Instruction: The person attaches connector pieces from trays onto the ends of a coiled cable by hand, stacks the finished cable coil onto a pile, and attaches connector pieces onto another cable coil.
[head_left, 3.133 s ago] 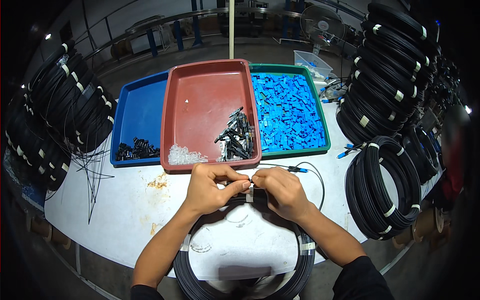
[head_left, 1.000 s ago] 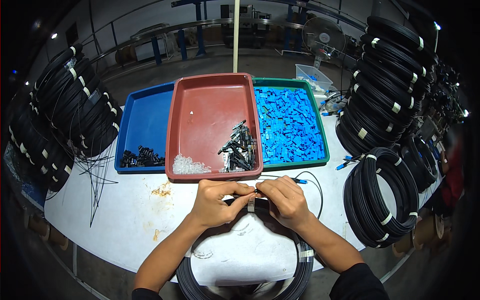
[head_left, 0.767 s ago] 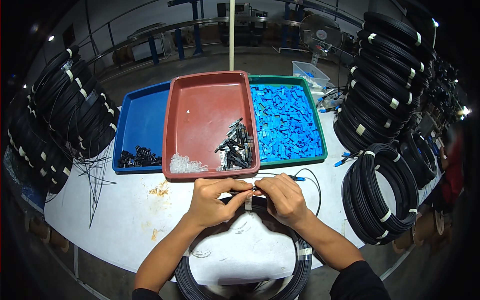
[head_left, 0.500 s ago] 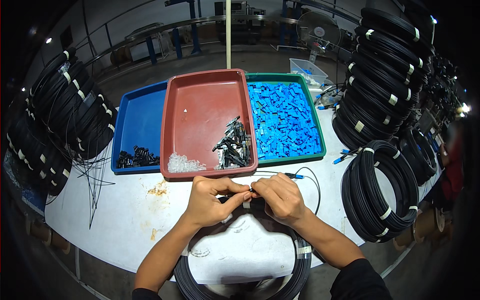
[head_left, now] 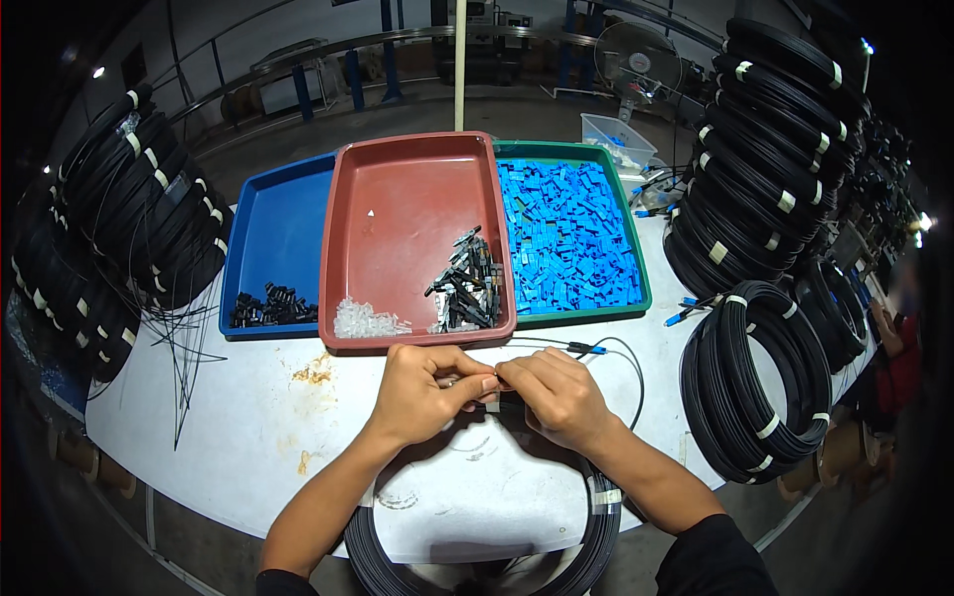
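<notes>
Small dark piece [head_left: 497,375], mostly hidden, is between left hand [head_left: 417,393] and right hand [head_left: 559,393].

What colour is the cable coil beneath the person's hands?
The cable coil is black, with whitish tape bands, best seen in the head view.

This looks like a factory workshop. A wide white table [head_left: 248,427] holds a blue plastic tray [head_left: 283,219], a red-brown plastic tray [head_left: 407,199] and a green plastic tray [head_left: 648,268], each with lots of small parts inside. A tall stack of black cable rings with pale bands [head_left: 770,169] stands on the right, and another big pile of banded black cable rings [head_left: 139,209] is on the left. A thick black cable ring [head_left: 370,556] is at the near edge. Behind are blue posts [head_left: 356,79], a dark boxy machine [head_left: 497,50] and a round caged fan [head_left: 639,68].
</notes>
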Demonstrator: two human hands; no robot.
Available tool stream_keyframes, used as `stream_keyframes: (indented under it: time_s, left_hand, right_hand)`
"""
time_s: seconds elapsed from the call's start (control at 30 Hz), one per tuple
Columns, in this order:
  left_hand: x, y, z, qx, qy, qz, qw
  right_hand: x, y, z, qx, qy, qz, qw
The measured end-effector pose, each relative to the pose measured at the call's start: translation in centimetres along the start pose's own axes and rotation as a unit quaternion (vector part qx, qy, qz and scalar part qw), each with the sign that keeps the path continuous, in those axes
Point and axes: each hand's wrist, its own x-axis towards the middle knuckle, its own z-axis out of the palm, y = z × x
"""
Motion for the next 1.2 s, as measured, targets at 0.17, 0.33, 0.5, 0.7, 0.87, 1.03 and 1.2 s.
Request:
stream_keyframes:
  time_s: [0.17,0.33,0.5,0.7,0.87,1.03,1.2]
  left_hand:
    - [0.4,-0.1,-0.6,0.392,-0.023,0.455,0.799]
    - [0.0,0.4,0.2,0.230,0.041,0.286,0.929]
    - [-0.2,0.1,0.5,0.193,0.020,0.198,0.961]
    - [0.1,0.1,-0.7,0.462,0.032,0.549,0.696]
    - [-0.4,0.8,0.3,0.210,0.050,0.222,0.951]
    - [-0.3,0.6,0.7,0.099,0.030,0.158,0.982]
    - [0.3,-0.4,-0.5,0.472,0.029,0.568,0.674]
  right_hand:
    - [0.2,-0.5,-0.4,0.116,-0.099,0.160,0.975]
    - [0.3,-0.5,0.0,0.059,-0.007,0.056,0.997]
    - [0.1,-0.2,0.1,0.024,-0.016,0.028,0.999]
    - [0.7,-0.3,-0.1,0.219,-0.062,0.236,0.945]
    - [0.3,0.1,0.0,0.047,0.042,-0.007,0.998]
    - [0.6,-0.2,-0.5,0.003,0.017,-0.025,1.000]
    - [0.5,0.1,0.1,0.254,-0.061,0.239,0.935]
